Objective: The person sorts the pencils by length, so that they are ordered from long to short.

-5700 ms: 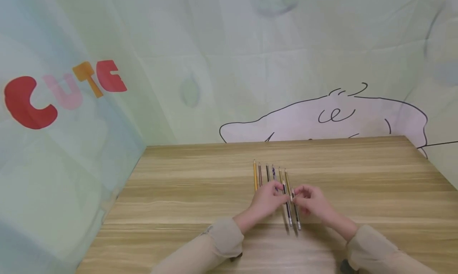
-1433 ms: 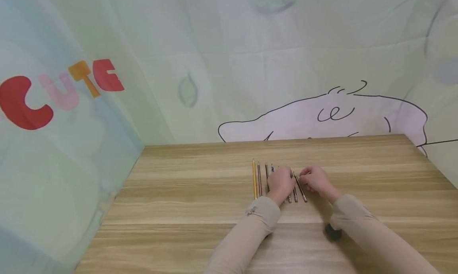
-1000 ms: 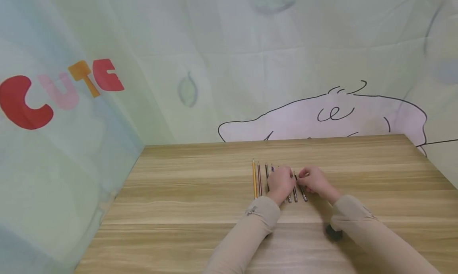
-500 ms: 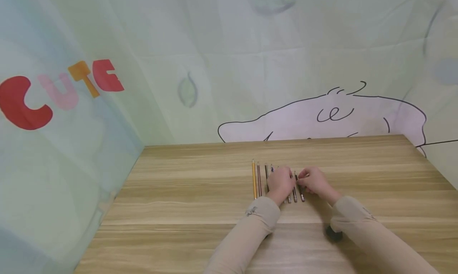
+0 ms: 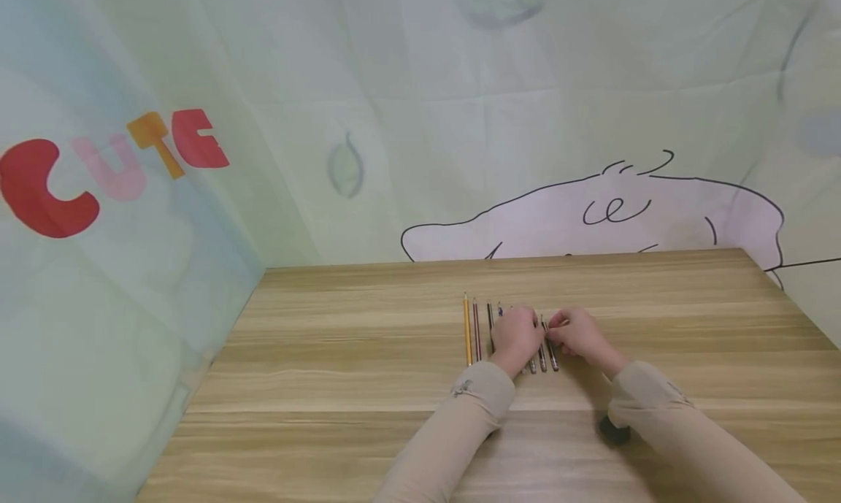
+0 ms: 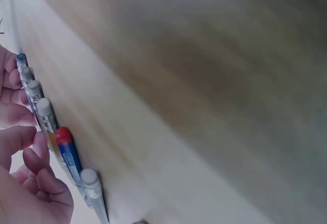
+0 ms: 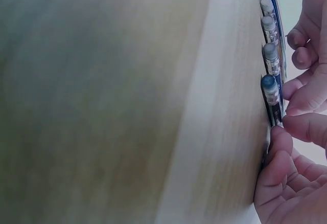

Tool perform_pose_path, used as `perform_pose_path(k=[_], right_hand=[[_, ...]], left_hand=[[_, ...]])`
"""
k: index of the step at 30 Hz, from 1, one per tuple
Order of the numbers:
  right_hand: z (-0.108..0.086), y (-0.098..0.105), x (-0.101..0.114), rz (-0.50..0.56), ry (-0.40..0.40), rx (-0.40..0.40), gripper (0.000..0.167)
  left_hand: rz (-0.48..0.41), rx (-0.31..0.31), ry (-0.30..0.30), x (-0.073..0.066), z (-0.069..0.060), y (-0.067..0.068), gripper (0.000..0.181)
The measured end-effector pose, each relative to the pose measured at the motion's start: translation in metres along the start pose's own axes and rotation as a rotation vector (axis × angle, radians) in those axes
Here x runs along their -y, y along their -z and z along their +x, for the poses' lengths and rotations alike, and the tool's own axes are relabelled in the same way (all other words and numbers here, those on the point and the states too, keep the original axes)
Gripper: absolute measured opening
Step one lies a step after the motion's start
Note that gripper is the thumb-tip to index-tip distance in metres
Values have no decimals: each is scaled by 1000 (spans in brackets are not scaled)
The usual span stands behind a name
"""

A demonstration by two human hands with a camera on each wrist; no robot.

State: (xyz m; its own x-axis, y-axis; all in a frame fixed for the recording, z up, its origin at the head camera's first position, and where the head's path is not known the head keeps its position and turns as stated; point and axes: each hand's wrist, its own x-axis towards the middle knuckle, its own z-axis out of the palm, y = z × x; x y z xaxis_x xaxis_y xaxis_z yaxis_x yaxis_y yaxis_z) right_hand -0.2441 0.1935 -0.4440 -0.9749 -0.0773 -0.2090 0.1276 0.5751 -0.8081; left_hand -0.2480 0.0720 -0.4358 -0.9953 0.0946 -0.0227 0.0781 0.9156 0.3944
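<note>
Several pencils lie side by side on the wooden table, a yellow pencil (image 5: 467,331) at the left end, then a maroon pencil (image 5: 477,331) and a black one (image 5: 490,324). My left hand (image 5: 515,335) is over the middle of the row with curled fingers, its thumb and forefinger pinching at a pencil; it hides much of the row. At the right end, my right hand (image 5: 578,333) pinches a dark pencil (image 5: 553,357) with a blue eraser near its upper part. A blue pencil with a red end (image 6: 70,155) shows in the left wrist view.
The wooden table (image 5: 328,371) reaches back to a printed cloth backdrop (image 5: 420,123). Another cloth with the word CUTE (image 5: 112,163) hangs at the left. A dark device (image 5: 614,430) sits under the right wrist.
The right hand has taken hold of the rightmost pencil and swung its eraser end slightly left, closer in line with the others. Earlier, both hands were lower; lately the left hand stays still.
</note>
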Motion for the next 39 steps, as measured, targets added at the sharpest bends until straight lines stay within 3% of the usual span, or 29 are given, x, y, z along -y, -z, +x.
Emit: perform_pose_path(k=[10,19,25,31,39], right_hand=[[-1,2,-1,36,-14,-16,19],[-9,14,-6,135,26,14,27],[-26,29,-9,104,60,42,33],[-44,52,-13,59,95,65,33],[-61,91,-25,-68,104,88,40]], left_hand=[[-57,2,-16,0,1,3,13],[-217,72,-70,17,-4,9,11],[-324,166,-150,43,-16,22,14],[-370,254,-242,76,-32,41,12],[-457,342,-253,132,-40,62,15]])
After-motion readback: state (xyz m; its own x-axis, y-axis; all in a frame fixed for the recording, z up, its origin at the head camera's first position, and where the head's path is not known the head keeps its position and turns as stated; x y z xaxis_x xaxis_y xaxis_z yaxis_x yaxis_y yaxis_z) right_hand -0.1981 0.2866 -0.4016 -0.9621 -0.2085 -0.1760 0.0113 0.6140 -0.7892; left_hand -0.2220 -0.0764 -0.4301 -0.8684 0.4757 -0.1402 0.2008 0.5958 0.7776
